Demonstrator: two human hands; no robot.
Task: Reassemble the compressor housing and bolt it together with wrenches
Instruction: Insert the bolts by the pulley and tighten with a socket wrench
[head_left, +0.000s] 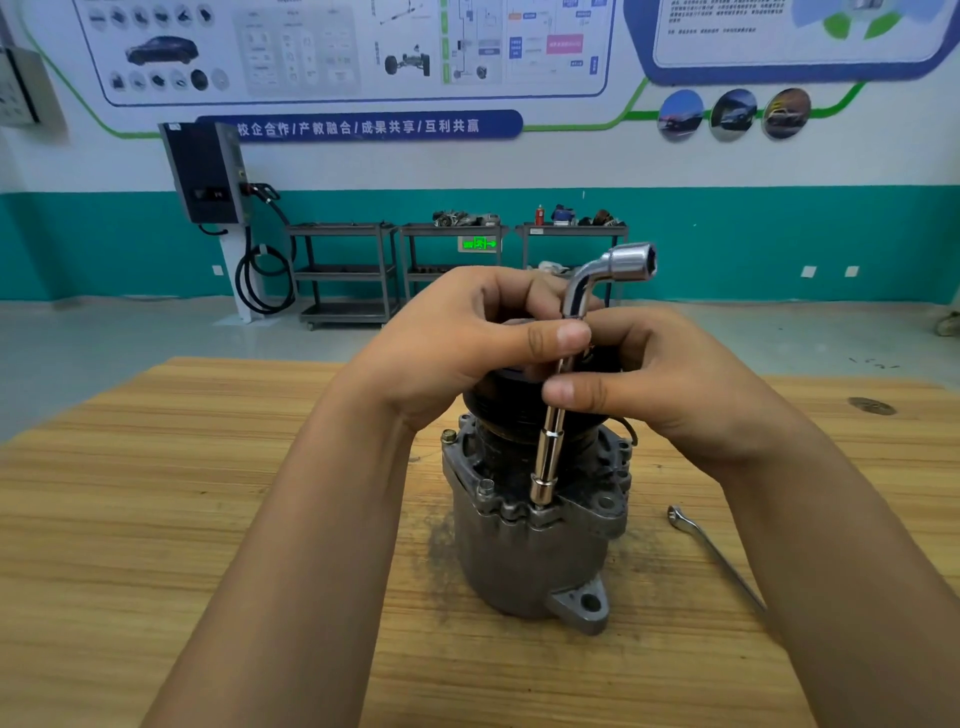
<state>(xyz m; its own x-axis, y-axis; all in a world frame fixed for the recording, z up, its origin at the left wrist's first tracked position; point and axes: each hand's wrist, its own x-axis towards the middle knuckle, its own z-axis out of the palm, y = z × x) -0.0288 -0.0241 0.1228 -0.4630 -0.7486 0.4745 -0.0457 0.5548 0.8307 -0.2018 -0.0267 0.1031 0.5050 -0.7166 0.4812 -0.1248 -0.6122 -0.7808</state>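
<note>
Compressor: one compressor (530, 551), standing on end at the middle of the wooden table (208, 493); long axis vertical, black pulley end up, one mounting lug toward the viewer.
Wrenches: two.
Socket wrench: one L-shaped socket wrench (550, 447); long shaft near vertical, lower socket seated on the housing flange at its near edge, bent upper socket pointing right.
Flat wrench: one flat wrench (717, 556), lying on the table right of the compressor, ring end away from the viewer.
Flange bolts: two flange bolts (487, 487) visible left of the lower socket.
Left hand: left hand (467, 338) pinches the shaft just under the bend.
Right hand: right hand (675, 384) pinches the shaft just below the left.
Background: three metal carts (343, 270) along the far wall.
</note>
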